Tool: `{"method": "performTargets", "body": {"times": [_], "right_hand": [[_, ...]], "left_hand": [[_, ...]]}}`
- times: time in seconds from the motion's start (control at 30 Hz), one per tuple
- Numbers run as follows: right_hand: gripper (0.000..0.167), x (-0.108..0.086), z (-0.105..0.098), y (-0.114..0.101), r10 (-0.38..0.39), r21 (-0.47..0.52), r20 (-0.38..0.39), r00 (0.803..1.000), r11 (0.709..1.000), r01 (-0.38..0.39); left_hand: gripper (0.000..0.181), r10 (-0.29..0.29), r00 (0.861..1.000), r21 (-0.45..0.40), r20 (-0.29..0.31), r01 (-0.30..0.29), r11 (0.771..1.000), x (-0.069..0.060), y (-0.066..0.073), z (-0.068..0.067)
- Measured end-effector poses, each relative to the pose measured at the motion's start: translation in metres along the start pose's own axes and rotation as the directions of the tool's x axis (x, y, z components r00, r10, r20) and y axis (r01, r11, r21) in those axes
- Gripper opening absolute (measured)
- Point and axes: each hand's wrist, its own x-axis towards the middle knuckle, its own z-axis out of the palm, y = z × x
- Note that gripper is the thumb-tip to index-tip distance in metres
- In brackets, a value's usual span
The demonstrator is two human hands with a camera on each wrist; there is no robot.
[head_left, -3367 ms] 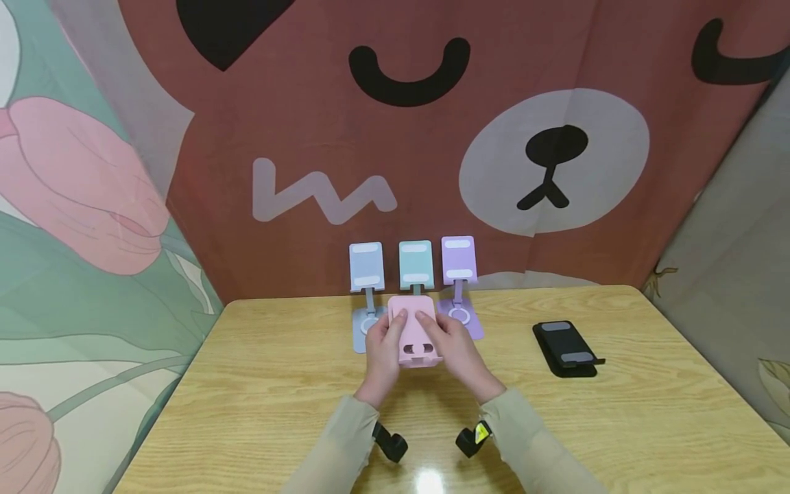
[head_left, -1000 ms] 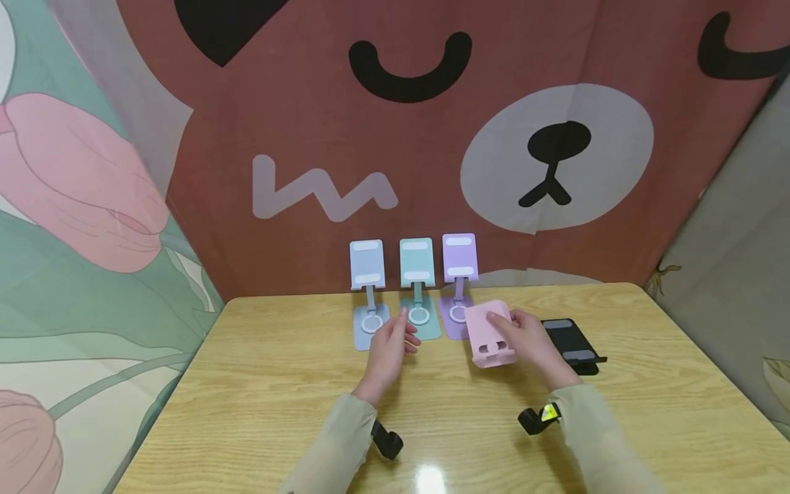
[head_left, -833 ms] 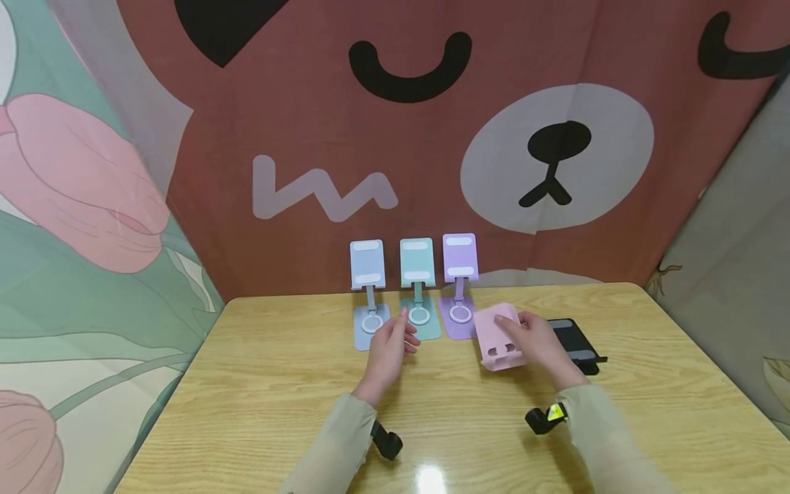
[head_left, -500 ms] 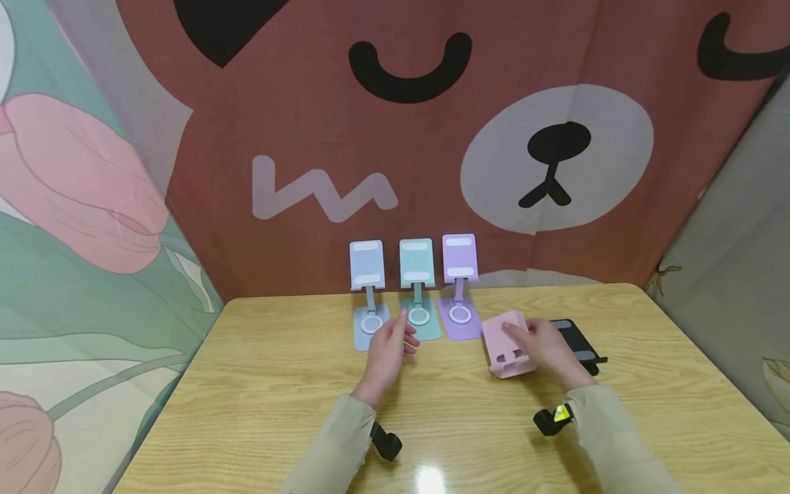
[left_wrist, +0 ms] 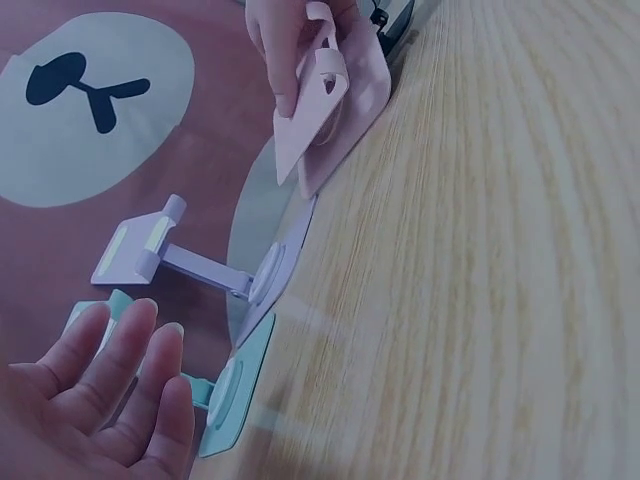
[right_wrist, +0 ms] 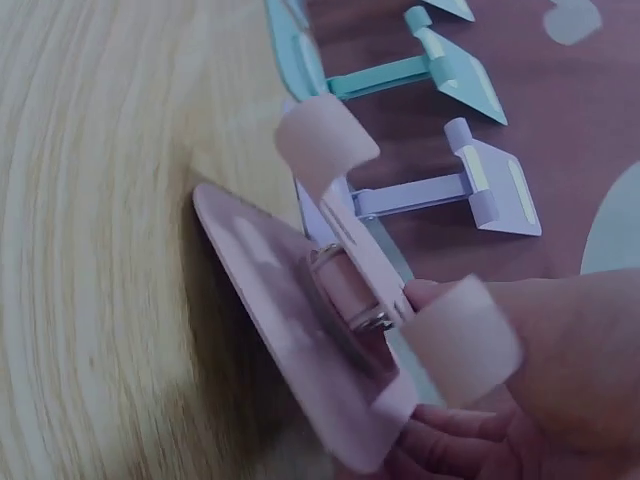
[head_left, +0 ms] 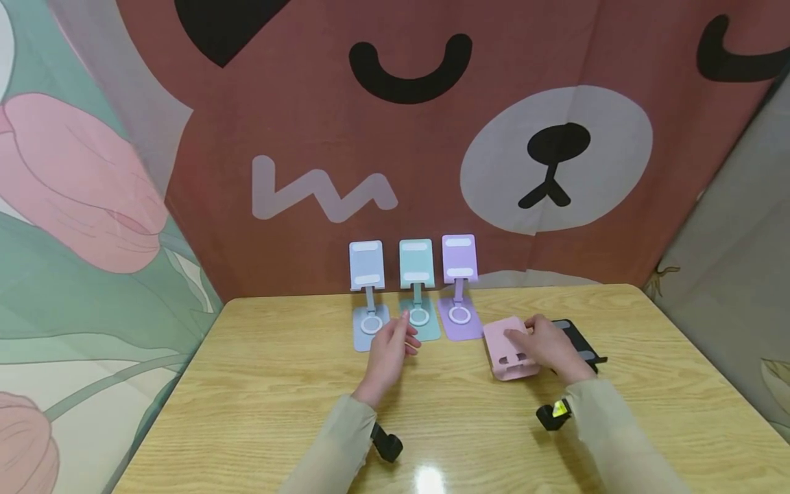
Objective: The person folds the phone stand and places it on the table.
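Note:
A pink folding stand (head_left: 507, 347) sits low at the table, right of the purple stand; my right hand (head_left: 551, 346) grips its right side, thumb on the upper plate. The right wrist view shows the pink base plate (right_wrist: 280, 310) tilted close to the wood. My left hand (head_left: 389, 348) is held with relaxed fingers in front of the teal stand (head_left: 416, 264), holding nothing. In the left wrist view its fingers (left_wrist: 130, 370) are loosely bent. The purple stand (head_left: 459, 259) and blue stand (head_left: 367, 265) stand upright and unfolded on either side of the teal one.
A folded black stand (head_left: 577, 339) lies right of the pink one, partly hidden behind my right hand. Behind the wooden table (head_left: 278, 384) hangs a brown cloth (head_left: 308, 123) with a bear face. The three upright stands line the table's back edge.
Both hands held the pink stand before; my left hand has let go and stays near the teal stand. My right hand has carried the pink stand rightward and lowered it.

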Motion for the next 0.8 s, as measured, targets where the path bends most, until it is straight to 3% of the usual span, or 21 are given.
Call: {"method": "performTargets", "body": {"times": [0.3,0.8], "right_hand": [[0.039,-0.001,0.001,-0.003,-0.004,-0.128,-0.029,1.000,0.992,0.000],[0.046,-0.003,0.012,-0.002,-0.051,-0.195,-0.042,0.998,0.980,0.042]], "left_hand": [[0.064,-0.005,1.000,0.006,0.013,0.005,1.000,0.000,-0.001,0.001],[0.060,-0.010,1.000,-0.013,0.022,0.010,1.000,-0.003,0.001,0.002]]}}
